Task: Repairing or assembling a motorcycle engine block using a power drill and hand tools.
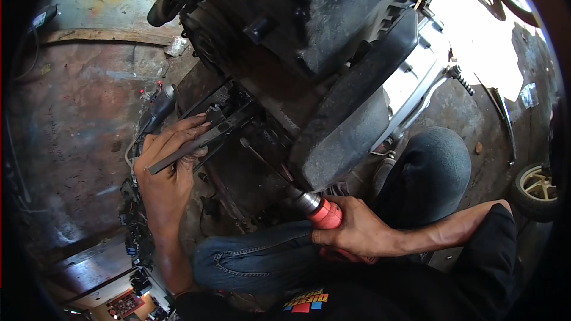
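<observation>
My right hand (363, 229) is wrapped round a red power drill (327, 215) with a silver chuck. From the chuck a long thin bit (266, 159) points up and left into the dark frame of a motorcycle (351, 18); I cannot tell whether its tip touches anything. My left hand (166, 151) grips a flat dark metal bar (185, 154), thumb below and fingers above. The bar slants up to the right, and its far end meets dark frame parts. A long black cover (357, 107) of the motorcycle hangs just above the drill.
Jeans-clad knees (437, 166) flank the work. Along the left, a worn reddish-brown panel (77, 142) stands beside cables and a dark cylinder (162, 104). A small wheel (526, 205) and a thin dark rod (508, 128) lie on the floor at right.
</observation>
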